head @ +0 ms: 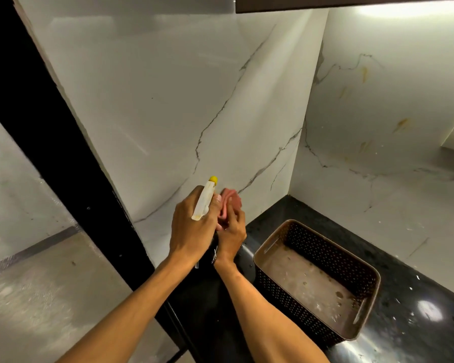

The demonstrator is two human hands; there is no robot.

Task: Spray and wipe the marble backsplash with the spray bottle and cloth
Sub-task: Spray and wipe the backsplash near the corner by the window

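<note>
Holding bottle and cloth at the backsplash

Left hand grips the spray bottle by its white trigger head, fingers curled tight round it. Yellow nozzle points up and away, toward the marble backsplash and close to it. Right hand sits just beside the left, touching it, with its fingers closed on a bunched pink cloth. Cloth is held near the wall's lower part; contact with the marble cannot be told. Both hands are above the near end of the dark desk. Brown perforated basket stands on the desk to the right. Grey veins run across the marble, with yellowish marks on the right-hand panel.
</note>
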